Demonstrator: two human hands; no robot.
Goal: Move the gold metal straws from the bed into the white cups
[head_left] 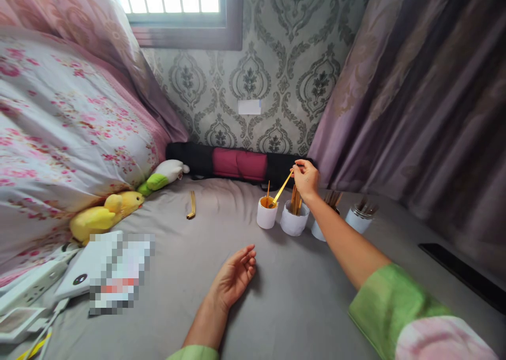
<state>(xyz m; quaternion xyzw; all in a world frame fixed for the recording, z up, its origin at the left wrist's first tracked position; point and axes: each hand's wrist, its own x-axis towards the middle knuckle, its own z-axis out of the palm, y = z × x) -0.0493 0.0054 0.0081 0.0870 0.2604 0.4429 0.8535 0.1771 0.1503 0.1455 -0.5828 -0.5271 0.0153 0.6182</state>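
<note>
My right hand (306,180) pinches the upper end of a long, thin gold utensil (283,187). The utensil leans down to the left, and its lower end is at the mouth of a white cup (266,217); whether it is a fork or a spoon I cannot make out. Another thin gold handle (269,187) sticks up from that cup. Just right of it, a second white cup (294,225) holds several upright sticks or handles. Palm up on the grey sheet, my left hand (236,275) lies with loosely curled fingers and nothing in it.
Behind my right forearm stands a third white container (318,230), with a white jar (359,222) of thin sticks farther right. A gold bundle (191,206) lies on the sheet. Plush toys (106,215), a white box (85,275) and a power strip (35,281) are at left.
</note>
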